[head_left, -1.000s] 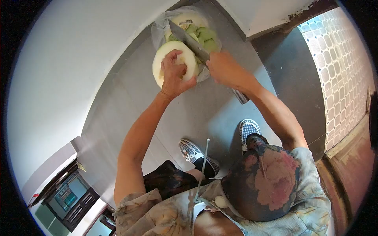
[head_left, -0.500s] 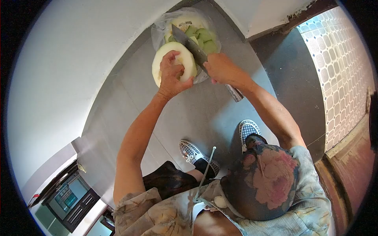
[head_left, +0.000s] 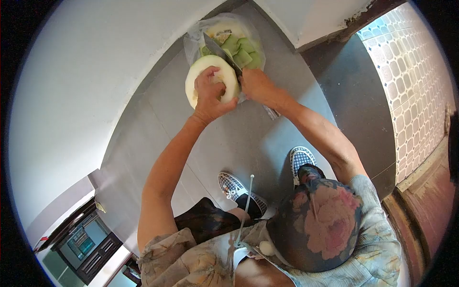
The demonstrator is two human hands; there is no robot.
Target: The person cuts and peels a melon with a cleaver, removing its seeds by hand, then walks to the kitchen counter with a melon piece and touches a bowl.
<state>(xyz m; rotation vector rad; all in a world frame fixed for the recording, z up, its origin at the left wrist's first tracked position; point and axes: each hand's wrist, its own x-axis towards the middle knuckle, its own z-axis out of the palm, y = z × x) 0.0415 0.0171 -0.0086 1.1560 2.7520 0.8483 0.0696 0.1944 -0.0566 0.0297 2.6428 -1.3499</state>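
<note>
My left hand [head_left: 213, 98] grips a thick ring of pale winter melon [head_left: 193, 83], with some fingers hooked into its hollow middle. A cleaver [head_left: 223, 51] is in my right hand [head_left: 259, 86], its blade lying along the upper right side of the melon. Part of the handle shows below my right wrist. Just beyond the melon, pieces of green peel [head_left: 245, 51] lie in a clear plastic bag [head_left: 193, 37], beside some pale seedy pulp [head_left: 224, 26].
Grey tiled floor [head_left: 158, 124] lies under everything. A white wall [head_left: 86, 71] curves along the left, and a wall corner [head_left: 306, 24] stands ahead. My checkered shoes [head_left: 302, 158] and the floral cloth on my knee [head_left: 330, 215] are close below.
The cleaver and my right hand have moved left, bringing the blade against the melon's side. My left hand keeps its hold on the melon, nearly still.
</note>
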